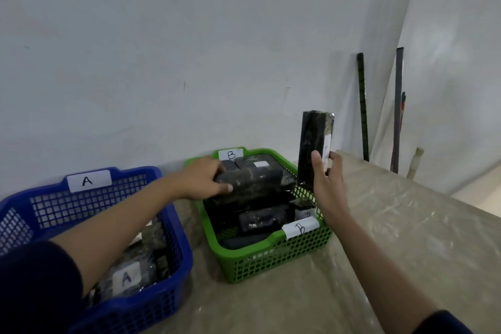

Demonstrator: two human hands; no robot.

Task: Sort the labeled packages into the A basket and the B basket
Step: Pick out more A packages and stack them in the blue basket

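Two dark packages in hand, both at the green B basket [267, 252]. Left hand [206, 179], reaching across the blue A basket [151, 274], fingers and thumb curled round the near-left end of a wrapped package [254, 182] lying on top of the pile inside the green B basket, long axis roughly level and running away toward that basket's far right corner, white label up but unreadable. Right hand [329, 184] just outside the green B basket's right rim, thumb and fingers [316, 164] pinching the lower end of an upright package [315, 144], long axis vertical, bottom corner hovering over the rim, white label on its right face turned sideways, letter too blurred to read. Coming move likely hinges on that letter: if B, a short tilt leftward and down into the green B basket directly beside; if A, a longer carry leftward past it to the blue A basket, nearer the left hand. More labelled packages lying in both baskets on the table [379, 238].
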